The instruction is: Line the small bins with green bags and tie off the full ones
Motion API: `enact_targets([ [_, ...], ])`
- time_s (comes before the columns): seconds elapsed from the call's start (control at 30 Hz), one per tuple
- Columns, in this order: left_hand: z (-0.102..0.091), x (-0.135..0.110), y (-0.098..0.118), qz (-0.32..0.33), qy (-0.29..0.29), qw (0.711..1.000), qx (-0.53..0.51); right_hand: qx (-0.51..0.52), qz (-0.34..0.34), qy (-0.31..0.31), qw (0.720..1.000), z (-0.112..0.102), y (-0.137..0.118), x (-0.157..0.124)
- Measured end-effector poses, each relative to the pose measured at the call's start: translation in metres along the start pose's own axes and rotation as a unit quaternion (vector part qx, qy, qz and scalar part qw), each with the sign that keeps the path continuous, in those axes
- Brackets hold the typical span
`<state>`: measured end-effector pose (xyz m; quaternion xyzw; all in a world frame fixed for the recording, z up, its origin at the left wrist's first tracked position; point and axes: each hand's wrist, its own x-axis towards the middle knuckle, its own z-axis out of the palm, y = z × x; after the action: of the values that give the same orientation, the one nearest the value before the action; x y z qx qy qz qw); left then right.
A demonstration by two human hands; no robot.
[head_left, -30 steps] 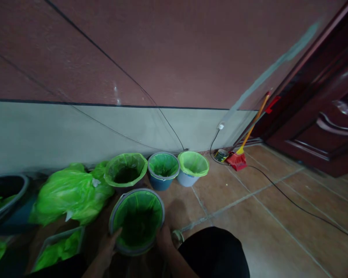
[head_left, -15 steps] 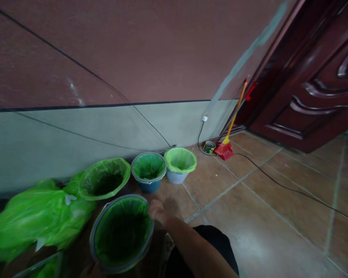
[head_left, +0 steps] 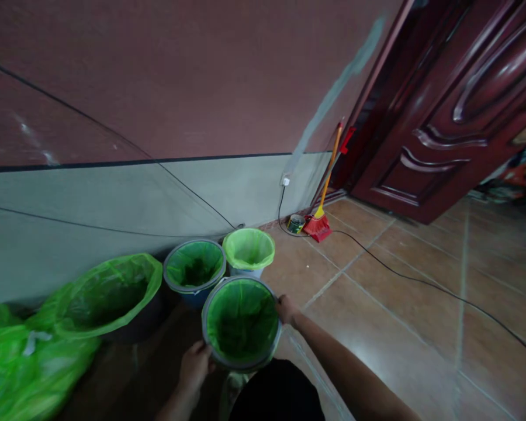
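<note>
Grey-rimmed bucket (head_left: 234, 363): in front of your knee, between your two hands, its rim just short of the neighbouring buckets in view; whether its base clears the floor you cannot tell from here.
Left hand (head_left: 196, 363): clamped on the rim at the near left side.
Right hand (head_left: 288, 309): fingers wrapped on the rim at the far right, well apart from your left.
Grip: as I judge it, opposite holds suit a round rim; lift both sides evenly so it does not tip.
Green liner (head_left: 243, 301): lies inside the bucket; pinch the rim without dragging the film inward.
Neighbours: a blue bucket (head_left: 196, 300) and a pale bucket (head_left: 251, 266) sit close beyond; steer the rim clear of their liners.
Black cord (head_left: 377, 260): crosses the tiles on your right; mind your feet.
Tin can (head_left: 296, 223): has a printed label beside the red dustpan (head_left: 319, 228), too small to read.
Buckets' markings: no brand or lettering legible.
</note>
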<state>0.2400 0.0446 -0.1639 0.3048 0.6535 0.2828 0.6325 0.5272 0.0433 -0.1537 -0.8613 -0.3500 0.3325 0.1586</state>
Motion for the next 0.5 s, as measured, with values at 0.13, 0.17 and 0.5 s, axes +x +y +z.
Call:
enact_targets([
  [0.13,0.06,0.017,0.014,0.021,-0.066,0.997,0.023,-0.025,0.017,0.027,0.999,-0.029,0.049,0.024],
  [0.17,0.072,0.02,0.016,0.025,-0.08,0.996,0.027,-0.027,0.02,0.037,0.999,-0.035,0.059,0.03],
  [0.5,0.154,0.052,0.024,0.007,-0.176,0.984,0.035,-0.023,0.052,0.112,0.992,-0.077,0.109,0.073],
])
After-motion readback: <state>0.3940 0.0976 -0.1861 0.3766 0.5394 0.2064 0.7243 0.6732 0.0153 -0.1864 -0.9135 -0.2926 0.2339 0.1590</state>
